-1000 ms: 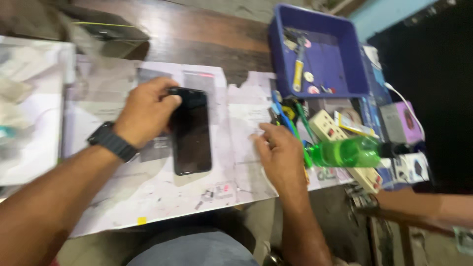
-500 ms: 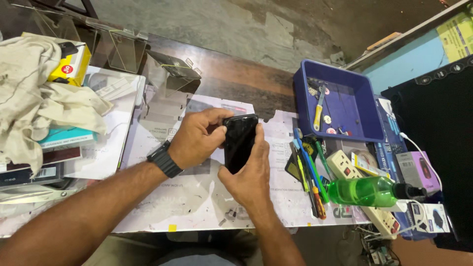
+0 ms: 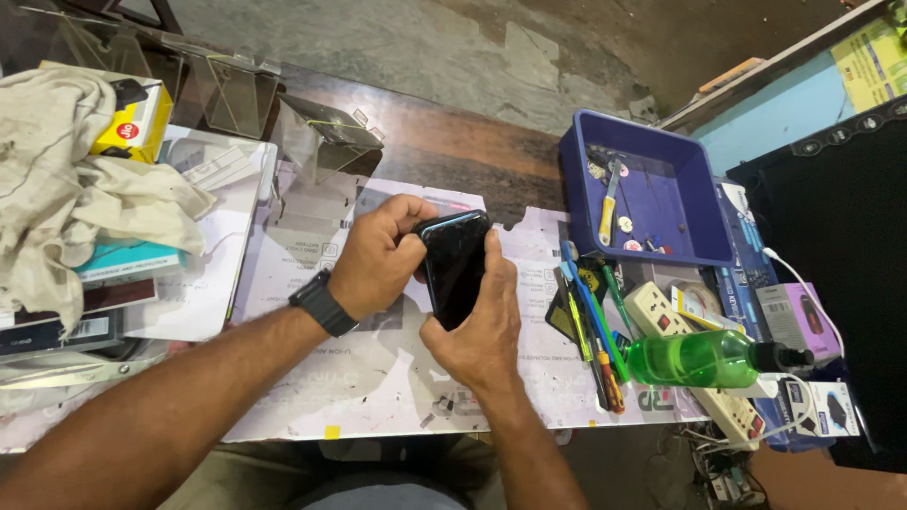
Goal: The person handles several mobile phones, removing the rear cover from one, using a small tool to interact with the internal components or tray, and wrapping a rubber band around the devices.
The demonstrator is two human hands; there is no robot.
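Both hands, left hand (image 3: 378, 255) and right hand (image 3: 477, 326), clasp a black phone (image 3: 455, 266); a yellow box (image 3: 137, 121) sits far left, a purple tray (image 3: 652, 198) right.

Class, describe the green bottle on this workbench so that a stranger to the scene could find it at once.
Start at the blue plastic tray at the bench's far right. Just in front of it, nearer the person, a white power strip lies among pens and screwdrivers. The green bottle lies on its side across that strip, the only see-through green thing there, with a black spray top pointing right.
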